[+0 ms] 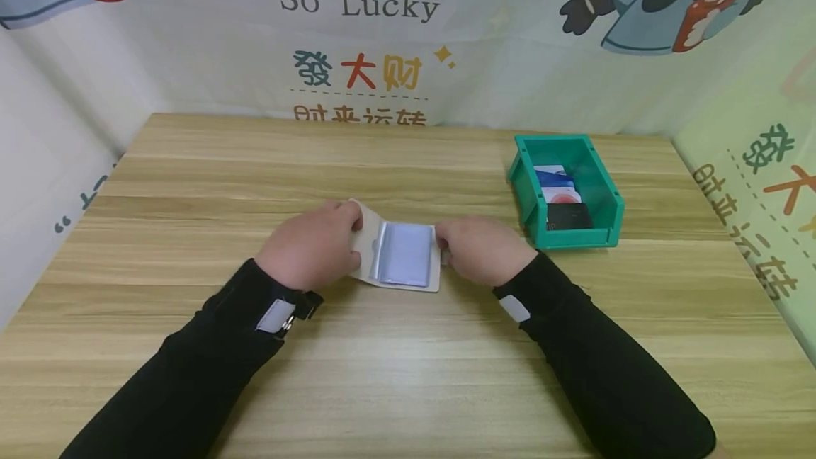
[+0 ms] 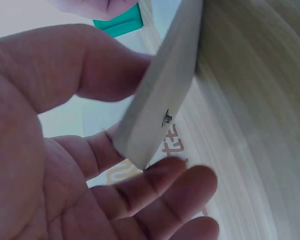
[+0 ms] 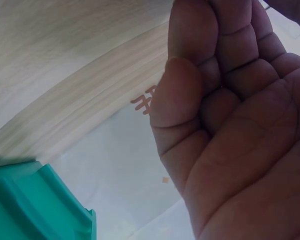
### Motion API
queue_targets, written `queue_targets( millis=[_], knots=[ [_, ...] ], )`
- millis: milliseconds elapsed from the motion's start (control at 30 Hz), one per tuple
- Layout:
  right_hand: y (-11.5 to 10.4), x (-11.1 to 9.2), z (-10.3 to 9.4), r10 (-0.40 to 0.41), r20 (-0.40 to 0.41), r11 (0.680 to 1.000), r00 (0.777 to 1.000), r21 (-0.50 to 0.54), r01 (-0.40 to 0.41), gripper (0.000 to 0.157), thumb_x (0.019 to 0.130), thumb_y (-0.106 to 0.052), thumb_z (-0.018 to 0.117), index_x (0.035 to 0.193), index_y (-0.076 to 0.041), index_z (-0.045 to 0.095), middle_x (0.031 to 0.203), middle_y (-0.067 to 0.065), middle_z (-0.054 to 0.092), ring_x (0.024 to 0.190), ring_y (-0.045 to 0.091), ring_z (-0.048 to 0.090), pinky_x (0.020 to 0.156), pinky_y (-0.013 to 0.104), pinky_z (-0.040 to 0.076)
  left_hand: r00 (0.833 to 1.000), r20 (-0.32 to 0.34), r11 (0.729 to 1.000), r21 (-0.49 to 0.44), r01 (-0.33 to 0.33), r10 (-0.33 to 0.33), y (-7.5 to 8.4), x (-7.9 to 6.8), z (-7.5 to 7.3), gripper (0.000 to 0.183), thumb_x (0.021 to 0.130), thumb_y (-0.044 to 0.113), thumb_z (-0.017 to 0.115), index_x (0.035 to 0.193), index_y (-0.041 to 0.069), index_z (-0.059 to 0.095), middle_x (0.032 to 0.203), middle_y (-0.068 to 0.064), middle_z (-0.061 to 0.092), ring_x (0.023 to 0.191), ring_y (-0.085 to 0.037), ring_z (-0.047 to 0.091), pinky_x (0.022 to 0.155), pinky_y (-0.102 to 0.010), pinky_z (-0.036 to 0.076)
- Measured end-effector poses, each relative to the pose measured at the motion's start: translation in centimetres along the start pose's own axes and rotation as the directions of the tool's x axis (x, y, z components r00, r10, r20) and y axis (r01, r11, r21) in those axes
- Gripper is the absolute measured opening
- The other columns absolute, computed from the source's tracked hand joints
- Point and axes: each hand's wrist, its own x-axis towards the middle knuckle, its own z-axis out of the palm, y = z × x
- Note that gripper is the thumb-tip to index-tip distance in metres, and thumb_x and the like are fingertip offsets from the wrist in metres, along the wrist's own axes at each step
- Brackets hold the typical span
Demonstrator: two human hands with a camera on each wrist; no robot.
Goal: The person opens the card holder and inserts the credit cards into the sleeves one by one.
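Note:
A cream card holder (image 1: 434, 268) lies spread open on the table, with clear plastic sleeves (image 1: 405, 253) inside. Its left cover is raised at a slant. My left hand (image 1: 312, 243) grips that cover, thumb on the inner side and fingers behind. In the left wrist view a small metal snap (image 2: 167, 118) shows on the cover (image 2: 157, 95). My right hand (image 1: 481, 248) has its curled fingers at the holder's right edge, index finger and thumb pinching there. The right wrist view shows the curled fingers (image 3: 182, 95) but not the holder.
A green open-front bin (image 1: 605, 222) stands to the right, beyond my right hand, with several cards (image 1: 561, 193) and a black card (image 1: 569, 217) in it. Printed cloth (image 1: 217, 41) hangs along the back and sides of the wooden table (image 1: 382, 374).

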Motion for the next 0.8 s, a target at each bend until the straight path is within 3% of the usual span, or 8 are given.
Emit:
queue_targets(
  millis=[267,567,800],
  knots=[
    [0.4,-0.1,0.1,0.008,-0.005,1.0,1.0,0.007,-0.008,0.006,0.088,-0.013,0.061,0.092,-0.01,0.064,0.079,0.0,0.061,0.063,0.015,0.051,0.062,0.03,0.049,0.999,-0.039,0.998,0.057,-0.009,0.011,-0.3,0.5,0.7,0.037,0.076,0.029,0.071,0.103,0.005,0.059,0.132,-0.019,0.042,0.105,-0.034,0.046,0.081,-0.049,0.048],
    [0.7,-0.1,0.0,0.011,0.0,1.0,1.0,-0.001,-0.011,0.007,0.088,-0.013,0.06,0.093,-0.011,0.064,0.08,0.0,0.062,0.064,0.015,0.052,0.064,0.03,0.05,0.998,-0.015,0.993,0.109,-0.053,0.055,-0.6,0.8,1.7,0.042,0.075,0.034,0.07,0.102,0.004,0.06,0.105,-0.01,0.059,0.091,-0.028,0.048,0.082,-0.046,0.045],
    [0.5,-0.3,-0.9,-0.006,0.047,0.998,0.999,0.063,0.003,0.011,0.09,-0.022,0.06,0.097,-0.013,0.062,0.082,-0.004,0.06,0.067,0.012,0.052,0.062,0.026,0.047,0.999,0.003,0.993,0.105,-0.053,0.053,-0.8,0.8,2.0,0.051,0.075,0.035,0.069,0.113,0.004,0.059,0.107,-0.012,0.059,0.09,-0.027,0.049,0.082,-0.046,0.044]
  ],
)
